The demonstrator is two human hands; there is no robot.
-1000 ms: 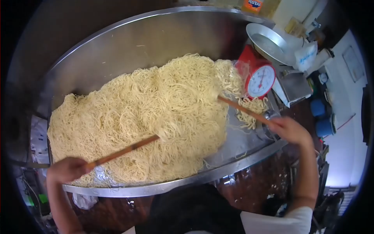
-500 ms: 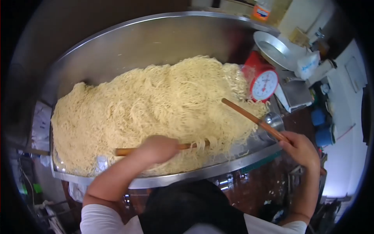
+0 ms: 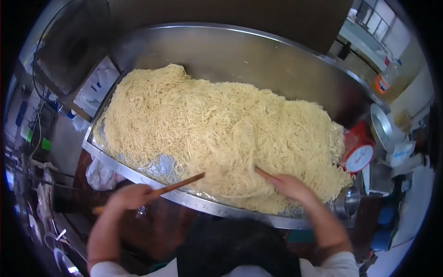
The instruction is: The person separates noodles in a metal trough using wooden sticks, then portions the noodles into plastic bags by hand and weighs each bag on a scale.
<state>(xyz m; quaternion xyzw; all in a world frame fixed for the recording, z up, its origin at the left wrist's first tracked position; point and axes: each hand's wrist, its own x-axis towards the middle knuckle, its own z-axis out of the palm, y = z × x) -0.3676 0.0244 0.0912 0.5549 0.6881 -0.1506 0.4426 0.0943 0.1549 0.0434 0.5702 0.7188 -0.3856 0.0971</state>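
Note:
A long heap of pale yellow noodles (image 3: 166, 111) fills much of a shallow metal trough (image 3: 217, 39). My left hand (image 3: 131, 196) is closed around a wooden stick (image 3: 180, 183) near the trough's front edge. The tip of that stick reaches the front of the heap, and its other end sticks out behind the hand. My right hand (image 3: 290, 186), over the front of the noodles, is closed on a second wooden stick (image 3: 265, 173); its tip is at the noodles. Between the two tips the noodles look blurred.
At the trough's right end stand a red dial scale (image 3: 359, 157) and a metal bowl (image 3: 352, 201). A round metal pan (image 3: 381, 125) and a bottle with an orange label (image 3: 387, 76) are beyond. A white plastic bag (image 3: 100, 174) hangs below the front left edge.
The view has turned and shifted left. My left hand has moved from over the noodles back to the front edge. My right hand has moved from the right end in over the noodles.

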